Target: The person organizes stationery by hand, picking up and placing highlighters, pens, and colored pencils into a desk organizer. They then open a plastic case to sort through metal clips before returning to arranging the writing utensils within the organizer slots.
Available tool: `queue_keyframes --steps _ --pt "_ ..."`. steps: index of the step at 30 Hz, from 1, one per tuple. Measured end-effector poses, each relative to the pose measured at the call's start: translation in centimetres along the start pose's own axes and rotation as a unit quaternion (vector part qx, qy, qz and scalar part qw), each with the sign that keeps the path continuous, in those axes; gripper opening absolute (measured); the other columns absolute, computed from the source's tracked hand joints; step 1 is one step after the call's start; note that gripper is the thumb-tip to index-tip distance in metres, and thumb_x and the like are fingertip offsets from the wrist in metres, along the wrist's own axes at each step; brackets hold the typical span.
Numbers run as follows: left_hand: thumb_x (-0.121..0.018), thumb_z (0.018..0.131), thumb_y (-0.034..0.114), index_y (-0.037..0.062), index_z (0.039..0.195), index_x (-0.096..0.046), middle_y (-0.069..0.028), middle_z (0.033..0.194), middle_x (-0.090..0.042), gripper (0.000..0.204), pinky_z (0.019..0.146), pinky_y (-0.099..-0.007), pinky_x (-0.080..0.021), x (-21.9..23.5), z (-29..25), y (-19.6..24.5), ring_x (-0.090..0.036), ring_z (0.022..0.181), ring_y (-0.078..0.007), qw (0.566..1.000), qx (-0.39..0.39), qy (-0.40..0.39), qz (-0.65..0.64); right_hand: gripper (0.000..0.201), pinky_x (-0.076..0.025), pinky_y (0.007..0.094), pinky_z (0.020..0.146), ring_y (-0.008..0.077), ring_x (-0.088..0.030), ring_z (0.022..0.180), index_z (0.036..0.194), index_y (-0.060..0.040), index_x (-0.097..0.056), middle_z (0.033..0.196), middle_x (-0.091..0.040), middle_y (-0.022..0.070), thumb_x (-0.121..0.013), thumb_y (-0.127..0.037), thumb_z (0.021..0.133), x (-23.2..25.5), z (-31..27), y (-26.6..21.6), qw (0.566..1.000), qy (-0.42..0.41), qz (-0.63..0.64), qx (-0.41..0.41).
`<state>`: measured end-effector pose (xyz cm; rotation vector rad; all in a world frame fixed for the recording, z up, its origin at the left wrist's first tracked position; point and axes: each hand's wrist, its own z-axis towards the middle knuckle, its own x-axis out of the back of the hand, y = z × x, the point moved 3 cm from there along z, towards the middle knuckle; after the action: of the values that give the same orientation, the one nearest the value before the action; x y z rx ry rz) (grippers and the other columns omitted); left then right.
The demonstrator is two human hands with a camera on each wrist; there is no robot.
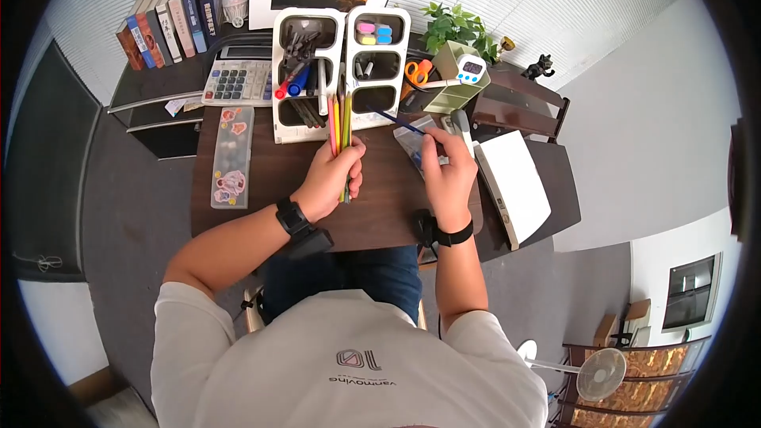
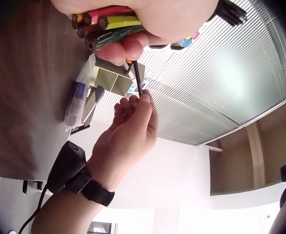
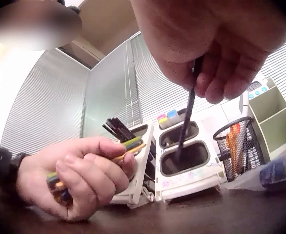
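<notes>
My left hand (image 1: 329,180) grips a bundle of coloured pencils (image 1: 340,123), pink, yellow and green among them, standing roughly upright. Their other ends poke out below the fist in the left wrist view. Between thumb and fingers, my right hand (image 1: 449,174) pinches one dark blue pencil (image 3: 185,127), slanted toward the right white desk organizer (image 1: 377,50). In the right wrist view its far end overlaps the front compartment of that organizer. Beside it, the left white organizer (image 1: 277,55) holds markers, black pens and dark pencils.
A calculator (image 1: 238,81) and a stickered pencil case (image 1: 231,158) lie at the left. To the right are a plastic bag (image 1: 409,143), a mesh cup (image 3: 252,151) with orange scissors (image 1: 417,72), a green holder (image 1: 460,87) with a timer (image 1: 471,69), and a white box (image 1: 515,186).
</notes>
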<state>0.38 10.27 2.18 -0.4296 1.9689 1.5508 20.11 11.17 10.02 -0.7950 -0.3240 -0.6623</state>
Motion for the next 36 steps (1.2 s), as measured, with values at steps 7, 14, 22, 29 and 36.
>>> queue_keyframes --steps 7,14,22,29,36 --pt "-0.052 0.104 0.022 0.0100 0.117 -0.052 -0.0038 0.078 -0.055 0.018 0.059 -0.0332 -0.051 0.0 0.0 -0.6 -0.059 0.065 -0.0177 1.000 0.026 0.004 -0.007 0.021 -0.057 0.0382 0.074 0.0300 -0.072 0.081 0.111 -0.0001 -0.073 0.095 -0.073 0.0171 -0.072 -0.004 0.090 -4.0 1.4 -0.7 0.994 -0.098 0.021 0.049" --pt "-0.054 0.105 0.026 0.0121 0.116 -0.052 -0.0029 0.079 -0.055 0.018 0.059 -0.0323 -0.050 0.0 0.3 -0.5 -0.058 0.064 -0.0161 1.000 0.001 0.018 -0.013 0.034 -0.057 0.0370 0.087 0.0290 -0.071 0.097 0.127 0.0008 -0.069 0.111 -0.072 0.0194 -0.070 -0.007 0.094 -7.4 1.4 0.0 0.971 -0.202 0.109 0.063" --pt "-0.056 0.106 0.029 0.0124 0.107 -0.050 -0.0018 0.074 -0.052 0.018 0.052 -0.0314 -0.045 0.3 0.1 -0.5 -0.055 0.057 -0.0142 1.000 -0.017 0.019 -0.014 0.037 -0.057 0.0370 0.085 0.0300 -0.070 0.097 0.129 0.0001 -0.066 0.111 -0.070 0.0188 -0.069 -0.008 0.094 -7.2 1.3 -0.1 0.966 -0.209 0.144 0.041" --pt "-0.051 0.110 0.034 0.0081 0.096 -0.052 -0.0040 0.078 -0.055 0.030 0.061 -0.0334 -0.051 0.0 0.3 -0.5 -0.059 0.065 -0.0166 0.999 -0.044 0.008 -0.007 0.019 -0.054 0.0323 0.071 0.0196 -0.067 0.081 0.112 0.0001 -0.070 0.097 -0.069 0.0105 -0.071 -0.005 0.093 -3.1 -0.8 -1.1 0.979 -0.148 0.135 -0.023" --pt "-0.046 0.112 0.035 0.0072 0.100 -0.053 -0.0049 0.091 -0.059 0.031 0.080 -0.0313 -0.051 0.4 0.7 -1.6 -0.060 0.087 -0.0147 0.996 -0.084 -0.008 0.024 0.021 -0.051 0.0270 0.065 0.0115 -0.064 0.073 0.110 -0.0012 -0.070 0.090 -0.070 0.0075 -0.078 -0.009 0.092 -3.8 -7.1 -2.4 0.954 -0.172 0.209 -0.126"
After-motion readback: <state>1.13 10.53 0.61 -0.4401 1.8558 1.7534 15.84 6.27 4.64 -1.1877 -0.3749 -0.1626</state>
